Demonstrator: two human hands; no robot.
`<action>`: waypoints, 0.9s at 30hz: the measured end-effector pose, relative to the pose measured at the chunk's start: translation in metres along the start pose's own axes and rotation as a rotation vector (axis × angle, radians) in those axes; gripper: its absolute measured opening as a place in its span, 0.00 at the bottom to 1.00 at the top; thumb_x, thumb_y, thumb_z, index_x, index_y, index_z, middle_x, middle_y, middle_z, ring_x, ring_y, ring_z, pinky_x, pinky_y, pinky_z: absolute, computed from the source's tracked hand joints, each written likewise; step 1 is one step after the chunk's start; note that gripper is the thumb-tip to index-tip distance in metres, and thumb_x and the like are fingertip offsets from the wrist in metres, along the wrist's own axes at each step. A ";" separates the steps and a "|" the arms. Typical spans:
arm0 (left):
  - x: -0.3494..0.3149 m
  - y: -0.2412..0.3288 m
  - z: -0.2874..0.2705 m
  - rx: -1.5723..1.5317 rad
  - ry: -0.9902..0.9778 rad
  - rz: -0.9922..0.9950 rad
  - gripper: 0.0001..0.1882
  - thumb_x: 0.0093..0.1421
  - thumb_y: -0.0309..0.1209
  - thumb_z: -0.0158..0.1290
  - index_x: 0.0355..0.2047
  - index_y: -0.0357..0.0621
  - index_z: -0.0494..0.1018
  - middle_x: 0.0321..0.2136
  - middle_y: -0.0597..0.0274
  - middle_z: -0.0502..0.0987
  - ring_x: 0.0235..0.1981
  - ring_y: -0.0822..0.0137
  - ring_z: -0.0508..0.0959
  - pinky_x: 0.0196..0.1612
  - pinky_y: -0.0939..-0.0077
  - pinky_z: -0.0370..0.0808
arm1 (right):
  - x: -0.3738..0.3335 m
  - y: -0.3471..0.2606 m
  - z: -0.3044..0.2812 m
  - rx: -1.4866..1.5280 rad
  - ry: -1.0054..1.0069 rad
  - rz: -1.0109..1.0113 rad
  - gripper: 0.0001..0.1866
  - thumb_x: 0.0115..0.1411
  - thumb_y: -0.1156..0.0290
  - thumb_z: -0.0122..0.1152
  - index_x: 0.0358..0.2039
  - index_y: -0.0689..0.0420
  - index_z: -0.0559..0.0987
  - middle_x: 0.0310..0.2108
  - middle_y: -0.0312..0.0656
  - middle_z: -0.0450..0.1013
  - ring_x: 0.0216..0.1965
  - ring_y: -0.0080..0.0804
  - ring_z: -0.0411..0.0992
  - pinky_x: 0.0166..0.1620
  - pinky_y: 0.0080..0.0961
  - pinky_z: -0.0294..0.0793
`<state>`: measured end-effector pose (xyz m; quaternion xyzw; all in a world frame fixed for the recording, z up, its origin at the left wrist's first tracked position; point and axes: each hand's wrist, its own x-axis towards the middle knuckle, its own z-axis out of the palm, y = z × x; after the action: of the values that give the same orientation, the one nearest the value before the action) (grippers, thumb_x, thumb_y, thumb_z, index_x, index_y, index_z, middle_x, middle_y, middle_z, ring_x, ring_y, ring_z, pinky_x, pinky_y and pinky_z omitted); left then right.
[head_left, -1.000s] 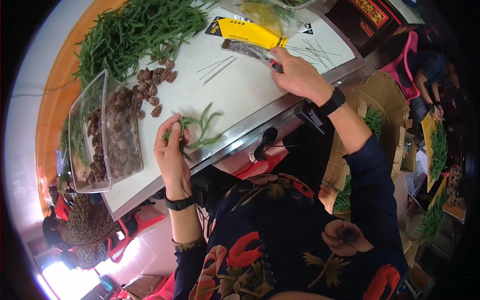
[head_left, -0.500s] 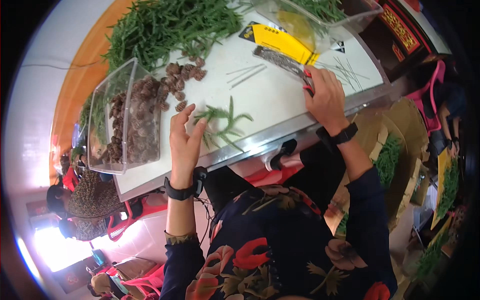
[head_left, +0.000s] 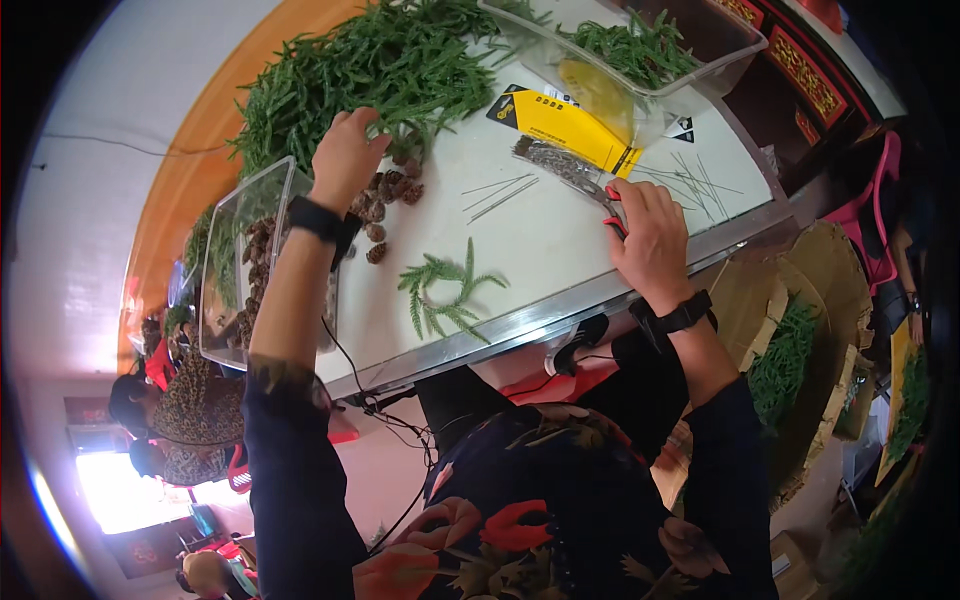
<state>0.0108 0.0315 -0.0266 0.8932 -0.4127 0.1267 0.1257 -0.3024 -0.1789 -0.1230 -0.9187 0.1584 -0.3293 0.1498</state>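
My left hand (head_left: 345, 155) reaches across the white table (head_left: 560, 255) into the near edge of a big pile of green needle sprigs (head_left: 370, 70); its fingers curl down on the greens, and I cannot tell whether any are gripped. Loose brown pine cones (head_left: 385, 195) lie just beside that hand. My right hand (head_left: 645, 235) rests at the table's right part, closed on a small red-handled tool (head_left: 612, 205). A little bundle of green sprigs (head_left: 445, 290) lies alone on the table between my hands. Thin wires (head_left: 500, 195) lie beyond it.
A clear plastic box (head_left: 245, 260) with pine cones stands at the left edge. A yellow and black package (head_left: 560, 120) and a clear tray (head_left: 650, 50) of greens lie at the back. Cardboard boxes (head_left: 790, 340) of greens stand to the right. Another person (head_left: 180, 420) sits lower left.
My left hand let go of the small sprig bundle near the front edge and stretched up to the big green pile. The right hand stayed by the red-handled tool.
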 end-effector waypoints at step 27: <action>-0.071 0.060 -0.053 -1.755 -0.073 -0.682 0.06 0.64 0.30 0.53 0.36 0.40 0.72 0.32 0.63 0.78 0.36 0.68 0.82 0.37 0.81 0.81 | -0.002 -0.002 0.002 0.027 0.036 -0.015 0.24 0.43 0.78 0.65 0.45 0.58 0.73 0.39 0.43 0.72 0.41 0.44 0.69 0.42 0.35 0.67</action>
<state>-0.0866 0.0616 0.0066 0.5554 -0.0806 -0.3014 0.7709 -0.3018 -0.1766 -0.1250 -0.9117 0.1500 -0.3489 0.1568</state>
